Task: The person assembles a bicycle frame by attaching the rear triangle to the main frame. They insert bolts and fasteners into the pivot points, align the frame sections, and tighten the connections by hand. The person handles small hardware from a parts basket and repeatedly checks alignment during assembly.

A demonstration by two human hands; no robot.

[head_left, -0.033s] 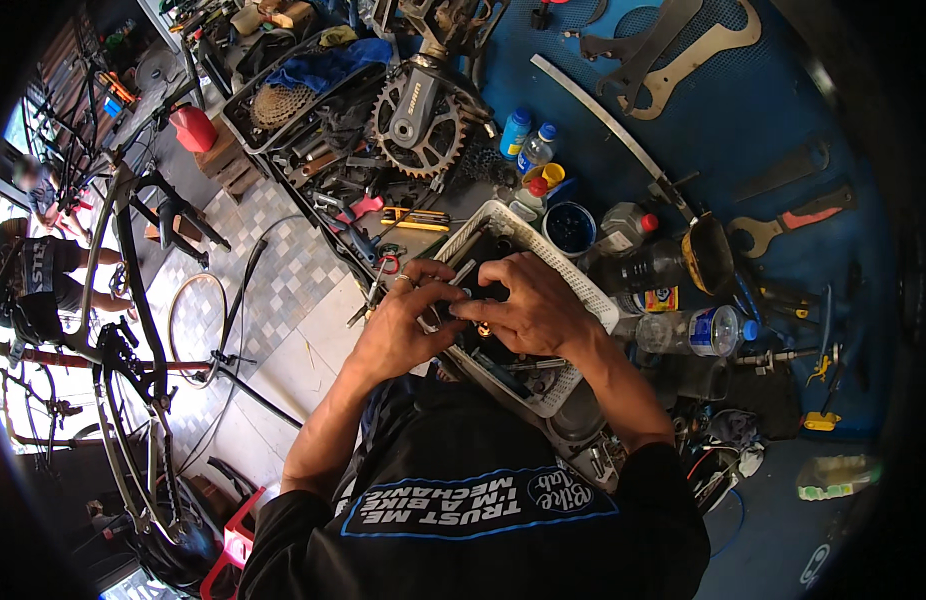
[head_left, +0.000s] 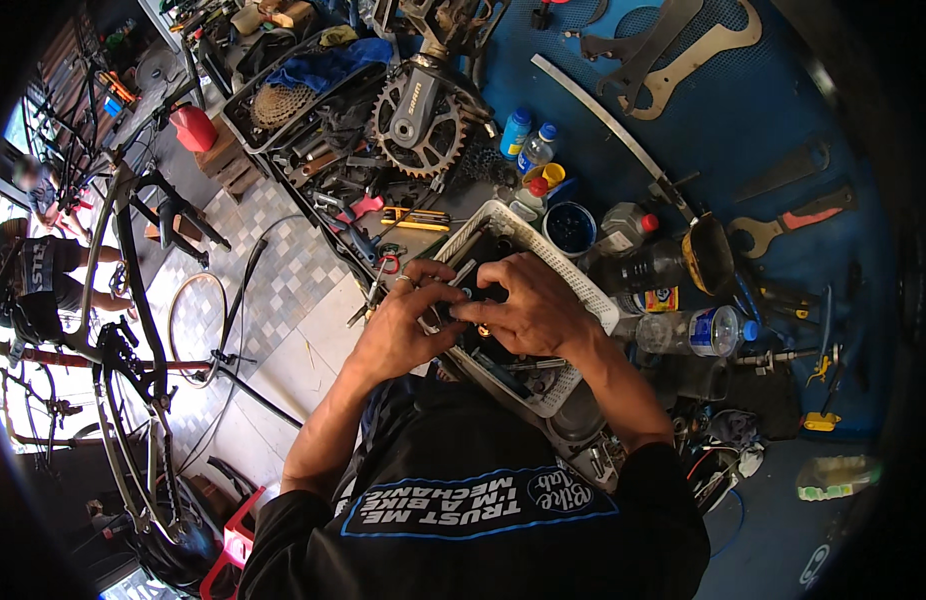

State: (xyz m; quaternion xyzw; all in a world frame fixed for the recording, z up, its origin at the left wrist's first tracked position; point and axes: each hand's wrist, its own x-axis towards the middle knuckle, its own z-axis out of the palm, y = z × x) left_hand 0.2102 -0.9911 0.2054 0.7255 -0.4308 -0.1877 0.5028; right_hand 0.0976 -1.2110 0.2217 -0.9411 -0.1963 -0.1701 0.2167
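Note:
Over a white plastic basket (head_left: 595,287), my two hands meet with their fingers bent inward. My left hand (head_left: 401,322), with a ring on one finger, is closed in a pinch. Opposite it, my right hand (head_left: 528,308) has its thumb and fingers curled together, the thumb tip close to the left fingers. Whatever sits between the fingertips is small, dark and mostly covered. A thin silver rod-like piece (head_left: 464,271) shows just beyond the fingertips; I cannot tell whether a hand grips it. Dark and metal small parts (head_left: 523,363) lie in the basket below.
Right of the basket stand a tub of dark liquid (head_left: 569,229) and several bottles (head_left: 688,332). A crankset (head_left: 419,125) and a tool-filled tray (head_left: 318,92) lie beyond. Wrenches hang on a blue panel (head_left: 783,130). At left are a bike frame (head_left: 108,270) and people.

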